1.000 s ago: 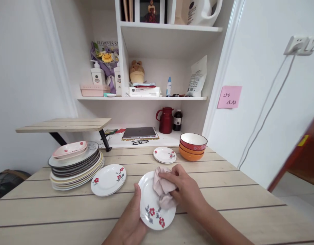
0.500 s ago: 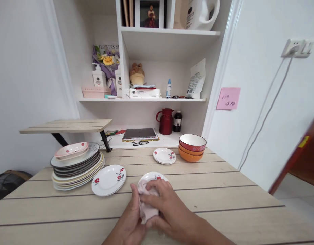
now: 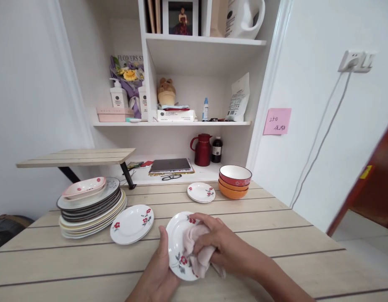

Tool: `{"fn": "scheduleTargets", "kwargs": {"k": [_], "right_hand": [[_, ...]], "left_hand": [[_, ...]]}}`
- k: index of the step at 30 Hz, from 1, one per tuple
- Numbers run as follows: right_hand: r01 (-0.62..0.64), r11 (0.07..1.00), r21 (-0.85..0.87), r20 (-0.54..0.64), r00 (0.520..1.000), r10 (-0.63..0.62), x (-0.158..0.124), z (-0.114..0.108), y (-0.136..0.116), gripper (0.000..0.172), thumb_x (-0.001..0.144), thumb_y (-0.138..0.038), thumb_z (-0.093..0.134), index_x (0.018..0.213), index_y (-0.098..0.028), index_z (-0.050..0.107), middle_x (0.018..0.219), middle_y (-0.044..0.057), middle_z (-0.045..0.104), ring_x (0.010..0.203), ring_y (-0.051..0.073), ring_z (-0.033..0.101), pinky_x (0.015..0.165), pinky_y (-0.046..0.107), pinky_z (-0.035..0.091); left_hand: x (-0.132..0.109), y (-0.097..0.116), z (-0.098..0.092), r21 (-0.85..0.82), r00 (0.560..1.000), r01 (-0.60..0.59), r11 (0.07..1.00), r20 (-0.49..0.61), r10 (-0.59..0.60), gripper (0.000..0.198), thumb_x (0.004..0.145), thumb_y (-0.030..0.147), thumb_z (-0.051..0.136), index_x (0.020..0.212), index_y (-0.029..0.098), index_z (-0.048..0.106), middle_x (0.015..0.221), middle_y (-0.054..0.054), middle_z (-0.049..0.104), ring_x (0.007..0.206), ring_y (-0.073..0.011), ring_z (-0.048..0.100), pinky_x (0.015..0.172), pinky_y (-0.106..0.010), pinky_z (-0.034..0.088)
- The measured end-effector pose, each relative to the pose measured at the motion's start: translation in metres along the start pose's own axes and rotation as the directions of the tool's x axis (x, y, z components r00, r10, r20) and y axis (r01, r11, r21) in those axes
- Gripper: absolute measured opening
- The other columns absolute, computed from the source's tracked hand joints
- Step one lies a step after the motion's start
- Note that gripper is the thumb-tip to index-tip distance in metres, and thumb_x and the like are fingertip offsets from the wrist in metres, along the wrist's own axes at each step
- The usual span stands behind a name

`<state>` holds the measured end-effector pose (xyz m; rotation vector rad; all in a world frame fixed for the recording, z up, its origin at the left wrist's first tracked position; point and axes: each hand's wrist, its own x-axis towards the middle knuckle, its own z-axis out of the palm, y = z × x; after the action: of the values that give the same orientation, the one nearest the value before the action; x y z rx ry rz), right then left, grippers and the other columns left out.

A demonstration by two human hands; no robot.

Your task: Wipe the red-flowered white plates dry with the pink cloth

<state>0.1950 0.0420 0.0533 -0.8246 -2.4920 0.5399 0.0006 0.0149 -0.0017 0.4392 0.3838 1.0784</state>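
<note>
A small white plate with red flowers (image 3: pixel 176 235) is tilted up toward me above the tabletop. My left hand (image 3: pixel 159 268) grips its lower left edge, thumb along the rim and the other fingers behind it. My right hand (image 3: pixel 221 245) clutches a crumpled pale pink cloth (image 3: pixel 197 243) and presses it on the plate's right side, covering part of the face. Left of the hands lies a larger flowered plate (image 3: pixel 131 224), apparently with another beneath it. Beyond the hands sit small flowered plates (image 3: pixel 200 191), one on another.
A tall stack of plates (image 3: pixel 90 212) with a pink-dotted dish (image 3: pixel 85 188) on top stands at the left, near a low wooden riser (image 3: pixel 77 156). Stacked bowls (image 3: pixel 234 182) stand back right. Behind are a red jug (image 3: pixel 203 150), dark bottle (image 3: pixel 216 150), laptop (image 3: pixel 170 165) and glasses (image 3: pixel 171 177).
The plate's face has come into fuller view, tilted up in my left hand. My right hand and the cloth have shifted right across it. The view has moved slightly.
</note>
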Motion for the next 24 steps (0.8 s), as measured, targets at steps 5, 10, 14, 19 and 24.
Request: {"fn": "scheduleTargets", "kwargs": {"k": [5, 10, 14, 19, 24], "right_hand": [[-0.029, 0.995, -0.096, -0.149, 0.989, 0.015, 0.006, 0.010, 0.007, 0.044, 0.075, -0.010, 0.062, 0.110, -0.037, 0.069, 0.139, 0.004, 0.042, 0.125, 0.026, 0.043, 0.101, 0.042, 0.038], [-0.211, 0.972, -0.104, -0.287, 0.942, 0.174, 0.007, 0.005, 0.019, 0.055, 0.075, -0.013, 0.060, 0.127, -0.032, 0.057, 0.127, 0.008, 0.051, 0.115, 0.026, 0.050, 0.096, 0.043, 0.042], [-0.202, 0.979, -0.002, -0.248, 0.949, 0.195, 0.005, 0.004, 0.021, 0.063, 0.075, -0.008, 0.051, 0.133, -0.033, 0.050, 0.122, 0.005, 0.058, 0.108, 0.022, 0.055, 0.090, 0.037, 0.046], [-0.153, 0.977, -0.146, -0.392, 0.916, 0.085, 0.006, 0.013, 0.019, 0.083, 0.063, 0.003, 0.043, 0.140, -0.029, 0.041, 0.131, 0.007, 0.055, 0.116, 0.025, 0.049, 0.096, 0.044, 0.040], [-0.103, 0.937, -0.333, -0.383, 0.923, -0.035, 0.008, 0.020, 0.012, 0.061, 0.068, 0.001, 0.049, 0.120, -0.028, 0.062, 0.126, 0.009, 0.055, 0.115, 0.029, 0.046, 0.094, 0.047, 0.038]], "left_hand": [[-0.001, 0.002, 0.000, 0.001, 1.000, 0.015, 1.000, -0.003, -0.015, 0.064, 0.090, 0.055, 0.043, 0.142, 0.018, 0.041, 0.131, -0.015, 0.059, 0.124, -0.0299, 0.052, 0.108, -0.046, 0.031], [-0.004, 0.002, 0.004, 0.017, 0.999, 0.002, 1.000, -0.044, -0.001, 0.063, 0.091, 0.054, 0.043, 0.143, 0.019, 0.039, 0.132, -0.015, 0.058, 0.126, -0.0289, 0.051, 0.109, -0.046, 0.031], [-0.005, 0.002, 0.006, 0.018, 0.997, 0.011, 1.000, -0.076, -0.010, 0.066, 0.090, 0.056, 0.042, 0.143, 0.016, 0.039, 0.132, -0.015, 0.058, 0.127, -0.0282, 0.049, 0.109, -0.045, 0.030], [-0.005, 0.002, 0.007, 0.028, 0.996, 0.021, 0.999, -0.086, -0.019, 0.067, 0.090, 0.057, 0.041, 0.143, 0.018, 0.038, 0.133, -0.015, 0.058, 0.128, -0.0283, 0.049, 0.109, -0.045, 0.030], [-0.008, 0.002, 0.012, 0.052, 0.997, -0.002, 0.999, -0.074, 0.006, 0.063, 0.091, 0.054, 0.042, 0.143, 0.020, 0.040, 0.133, -0.014, 0.058, 0.126, -0.0287, 0.051, 0.109, -0.045, 0.031]]}}
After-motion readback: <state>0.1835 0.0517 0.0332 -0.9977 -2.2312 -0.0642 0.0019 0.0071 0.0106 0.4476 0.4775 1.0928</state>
